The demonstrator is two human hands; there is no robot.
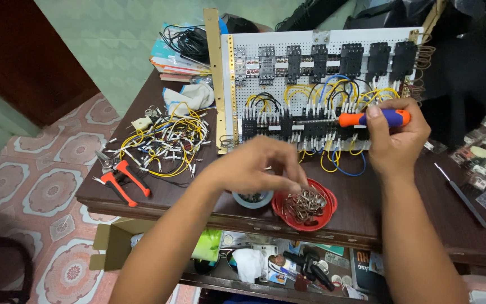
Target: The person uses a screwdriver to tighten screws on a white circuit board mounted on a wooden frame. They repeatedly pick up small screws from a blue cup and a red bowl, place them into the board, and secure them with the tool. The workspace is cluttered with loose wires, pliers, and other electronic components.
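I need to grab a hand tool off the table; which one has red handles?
The pliers at the table's left edge; the screwdriver in the right hand is orange and blue.

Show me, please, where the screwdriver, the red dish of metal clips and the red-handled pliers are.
screwdriver (373, 118): head view, on its orange and blue handle.
red dish (329, 213): head view, on its right rim.
red-handled pliers (124, 179): head view, on the red handles.

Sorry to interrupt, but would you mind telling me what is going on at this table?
A person is working on a white wiring board propped on a dark table. The right hand holds an orange and blue screwdriver with its tip at the black terminals. The left hand reaches into a red dish of small metal parts. Cut yellow wires and red-handled pliers lie at the left.
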